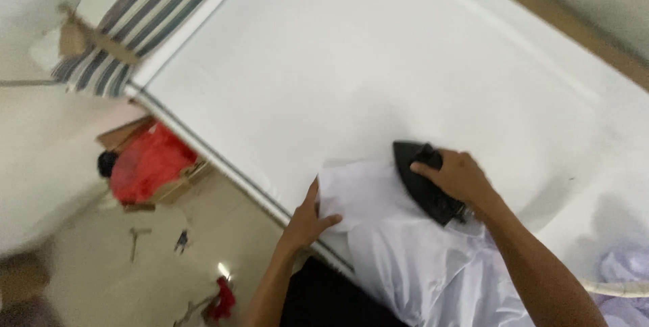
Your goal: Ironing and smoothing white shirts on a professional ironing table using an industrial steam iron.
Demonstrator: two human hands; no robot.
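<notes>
Nearest, left hand (307,219) lies flat, fingers spread, no closed grip, just pressing the edge of the white garment (399,246) at the desk's near rim. Right hand (460,177) sits to the right of it and a bit further out, grip closed around the handle of the black iron (422,182). Iron rests on the garment's upper part, tip pointing away from the person, soleplate down as far as can be told. Garment spreads below and between both grips, bunched and wrinkled toward the near right, flatter under the left palm. Blurry frame, fabric detail hard to read.

Right of the right forearm, at the frame edge: a pale lilac cloth (625,266) and a light cord (618,289) running across it. Not touching either hand.

Beyond the iron, the white padded desk (378,63) stretches out bare; nothing blocks the iron's front. Dark piping runs along the desk's left rim, just past the left hand's fingertips.

Left of the left grip, down on the floor (135,273): a red bag (149,163) in a cardboard box, small scattered bits, a red scrap (223,300) near the bottom.

Farthest, upper left: a striped cloth (145,13) in grey and white draped off the desk's far corner, with a torn cardboard piece (84,36) on it.
</notes>
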